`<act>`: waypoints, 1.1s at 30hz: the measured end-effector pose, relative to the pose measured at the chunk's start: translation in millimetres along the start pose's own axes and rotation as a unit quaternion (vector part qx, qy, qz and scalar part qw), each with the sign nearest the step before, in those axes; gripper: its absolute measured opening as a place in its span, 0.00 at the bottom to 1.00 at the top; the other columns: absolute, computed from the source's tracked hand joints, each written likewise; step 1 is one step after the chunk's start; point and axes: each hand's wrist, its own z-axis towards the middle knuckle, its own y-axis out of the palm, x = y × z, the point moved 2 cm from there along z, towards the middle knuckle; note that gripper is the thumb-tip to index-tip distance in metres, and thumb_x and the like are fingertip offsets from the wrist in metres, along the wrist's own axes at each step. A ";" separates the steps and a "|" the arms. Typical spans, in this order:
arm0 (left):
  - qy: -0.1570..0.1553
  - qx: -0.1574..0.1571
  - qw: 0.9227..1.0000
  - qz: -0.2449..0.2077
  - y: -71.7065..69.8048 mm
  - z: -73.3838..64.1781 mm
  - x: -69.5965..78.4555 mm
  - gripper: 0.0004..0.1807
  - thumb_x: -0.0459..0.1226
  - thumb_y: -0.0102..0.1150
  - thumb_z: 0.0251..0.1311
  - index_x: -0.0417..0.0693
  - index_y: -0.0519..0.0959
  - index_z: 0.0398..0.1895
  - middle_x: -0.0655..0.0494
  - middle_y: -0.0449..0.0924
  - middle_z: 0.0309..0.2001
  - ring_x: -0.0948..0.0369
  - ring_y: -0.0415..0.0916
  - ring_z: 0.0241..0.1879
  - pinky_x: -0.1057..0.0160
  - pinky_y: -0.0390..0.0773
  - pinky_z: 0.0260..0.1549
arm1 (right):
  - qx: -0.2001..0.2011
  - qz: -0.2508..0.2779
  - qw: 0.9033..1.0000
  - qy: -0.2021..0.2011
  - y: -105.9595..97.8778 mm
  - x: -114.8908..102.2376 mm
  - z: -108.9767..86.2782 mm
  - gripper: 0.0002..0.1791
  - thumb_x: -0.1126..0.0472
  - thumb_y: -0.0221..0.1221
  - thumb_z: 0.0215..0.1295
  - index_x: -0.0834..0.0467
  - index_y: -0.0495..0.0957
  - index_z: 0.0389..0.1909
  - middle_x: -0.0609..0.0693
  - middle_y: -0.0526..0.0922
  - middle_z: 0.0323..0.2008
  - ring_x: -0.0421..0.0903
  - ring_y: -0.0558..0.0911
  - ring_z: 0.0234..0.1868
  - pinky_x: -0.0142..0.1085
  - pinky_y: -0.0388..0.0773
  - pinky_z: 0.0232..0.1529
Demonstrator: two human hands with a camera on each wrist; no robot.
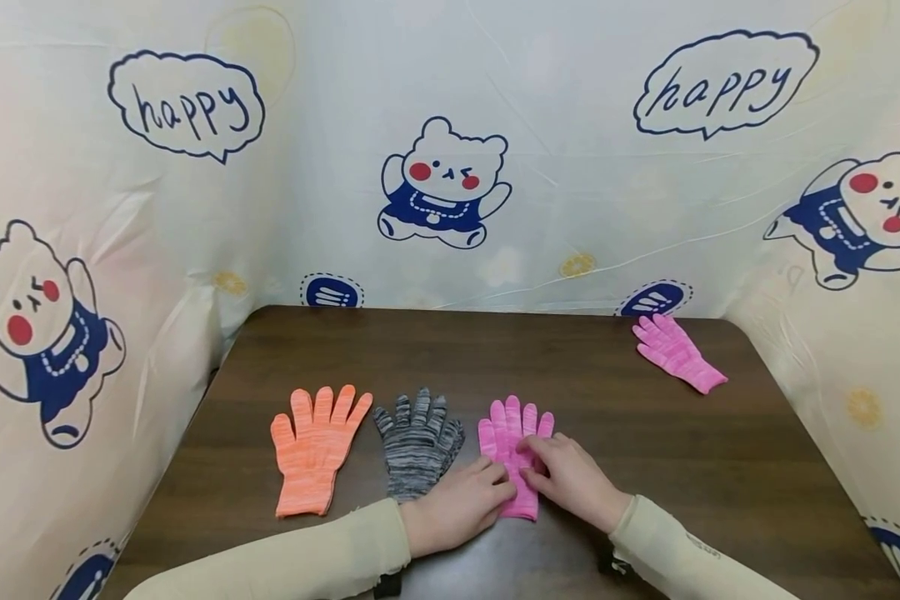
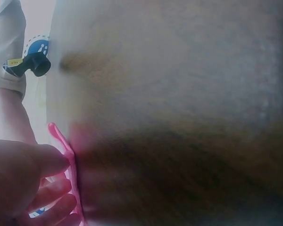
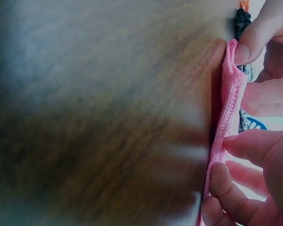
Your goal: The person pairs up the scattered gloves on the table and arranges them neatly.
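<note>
A pink knit glove (image 1: 507, 435) lies flat on the table, fingers pointing away from me. My left hand (image 1: 461, 502) rests on its lower left part, fingers loosely bent. From the right, my right hand (image 1: 576, 482) touches the palm area with thumb and fingers apart. The right wrist view shows the ribbed cuff (image 3: 232, 94) edge-on, with fingertips of both hands against it. Beside the left hand is a grey-and-black striped glove (image 1: 414, 450), its lower part hidden by that hand. Further left lies an orange glove (image 1: 313, 458), fingers spread.
Another pink glove (image 1: 677, 354) lies alone near the table's far right corner, tilted. The dark wooden table (image 1: 435, 350) ends at a printed cloth backdrop (image 1: 570, 192), which also hangs along both sides.
</note>
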 end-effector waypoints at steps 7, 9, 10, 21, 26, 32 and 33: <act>-0.002 -0.006 1.000 -0.010 2.0 0.2 -0.5 0.07 0.41 0.63 0.70 0.58 0.84 0.49 0.63 0.77 0.44 0.63 0.72 0.44 0.68 0.76 0.42 | -0.003 0.018 1.000 0.011 -4.7 6.6 -0.5 0.12 0.60 0.71 0.64 0.55 0.84 0.47 0.35 0.73 0.26 0.38 0.72 0.32 0.33 0.73 0.35; -0.002 -0.008 1.000 -0.014 1.9 0.3 -0.8 0.07 0.41 0.63 0.71 0.57 0.84 0.48 0.63 0.77 0.44 0.64 0.72 0.43 0.69 0.76 0.41 | 0.001 0.022 1.000 0.017 -7.4 10.3 -0.1 0.11 0.60 0.71 0.64 0.54 0.84 0.46 0.35 0.73 0.26 0.38 0.72 0.33 0.34 0.75 0.36; -0.003 -0.009 1.000 -0.016 1.9 0.5 -1.0 0.07 0.41 0.63 0.71 0.57 0.84 0.48 0.63 0.77 0.44 0.64 0.72 0.43 0.69 0.75 0.41 | 0.002 0.023 1.000 0.020 -8.9 12.3 0.3 0.11 0.60 0.71 0.64 0.54 0.84 0.45 0.35 0.73 0.26 0.38 0.72 0.33 0.34 0.75 0.36; 0.003 0.004 1.000 -0.007 0.9 2.3 0.2 0.06 0.40 0.64 0.68 0.57 0.83 0.45 0.63 0.75 0.41 0.63 0.72 0.41 0.68 0.74 0.40 | 0.010 0.017 0.998 0.067 -34.8 47.6 4.7 0.08 0.61 0.69 0.67 0.55 0.85 0.45 0.38 0.76 0.28 0.38 0.73 0.31 0.35 0.76 0.35; 0.007 0.015 1.000 -0.011 0.3 0.4 1.4 0.04 0.40 0.64 0.69 0.56 0.83 0.43 0.63 0.76 0.40 0.64 0.72 0.40 0.69 0.75 0.39 | 0.016 0.004 0.996 0.092 -55.7 80.1 9.5 0.06 0.61 0.67 0.69 0.56 0.84 0.44 0.44 0.82 0.33 0.39 0.78 0.33 0.41 0.80 0.39; 0.006 0.015 1.000 -0.026 0.7 -0.7 1.7 0.04 0.40 0.63 0.70 0.56 0.83 0.44 0.63 0.76 0.41 0.64 0.71 0.41 0.69 0.75 0.40 | 0.012 -0.002 0.991 0.135 -88.9 129.5 15.2 0.07 0.63 0.64 0.70 0.61 0.83 0.44 0.50 0.84 0.34 0.45 0.81 0.34 0.46 0.82 0.40; 0.006 0.014 1.000 -0.027 1.0 -0.7 1.4 0.04 0.40 0.63 0.70 0.56 0.83 0.44 0.63 0.76 0.41 0.64 0.71 0.41 0.69 0.75 0.40 | 0.011 -0.001 0.990 0.140 -94.0 137.0 15.7 0.07 0.63 0.64 0.71 0.62 0.83 0.45 0.51 0.85 0.35 0.46 0.81 0.35 0.47 0.82 0.40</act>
